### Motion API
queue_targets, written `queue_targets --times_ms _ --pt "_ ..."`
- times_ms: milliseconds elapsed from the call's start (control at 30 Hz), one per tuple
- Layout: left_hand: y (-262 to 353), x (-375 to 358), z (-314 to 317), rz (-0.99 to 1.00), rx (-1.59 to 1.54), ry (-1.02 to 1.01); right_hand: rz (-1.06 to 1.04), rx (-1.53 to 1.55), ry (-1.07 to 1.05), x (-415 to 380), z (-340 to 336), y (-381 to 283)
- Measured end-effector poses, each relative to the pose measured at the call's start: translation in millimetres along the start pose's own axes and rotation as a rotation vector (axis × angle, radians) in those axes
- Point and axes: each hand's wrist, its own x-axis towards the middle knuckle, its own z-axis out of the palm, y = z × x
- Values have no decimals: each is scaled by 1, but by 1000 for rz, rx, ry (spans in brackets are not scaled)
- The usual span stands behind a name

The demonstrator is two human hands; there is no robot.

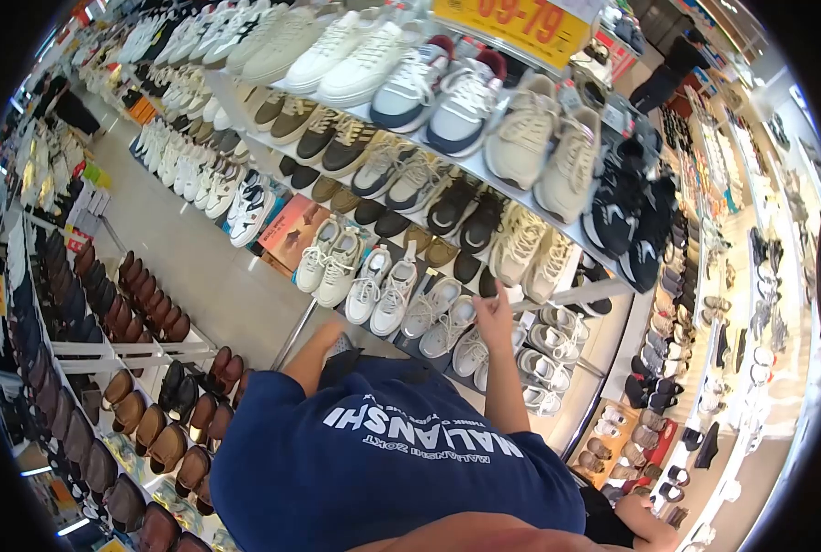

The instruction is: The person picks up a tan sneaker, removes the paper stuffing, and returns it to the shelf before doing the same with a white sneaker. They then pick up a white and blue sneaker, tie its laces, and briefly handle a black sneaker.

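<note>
My right hand point(493, 317) is raised in front of the shoe rack, its index finger stretched out and nothing visible in it. Close by are grey sneakers point(452, 327) on the lower shelf and beige sneakers point(521, 241) above. My left hand point(326, 337) hangs low beside the shelf's left end; its fingers are hidden. A grey patterned piece point(340, 345), perhaps part of a shoe, shows against that hand. White sneakers point(383, 293) and cream lace-up sneakers point(329, 262) stand between the hands. My navy T-shirt point(383, 460) with white lettering fills the bottom.
A tiered rack with large white sneakers point(364, 64) and a yellow price sign point(525, 28) rises ahead. Brown leather shoes point(148, 432) line racks at left. A tiled aisle point(176, 216) runs between. Another person's arm point(645, 523) is at lower right; people in dark clothes point(672, 64) stand farther off.
</note>
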Motion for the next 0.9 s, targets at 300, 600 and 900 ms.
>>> queue_targets --times_ms 300,600,900 --pt "-254 -133 -107 -674 -850 146 190 -145 -561 -33 176 11" --pt "-261 -83 -171 -333 -923 214 -380 -557 -943 12 401 -81" --pt "-190 -163 -304 -407 -1115 575 -360 -488 -1154 10 528 -119"
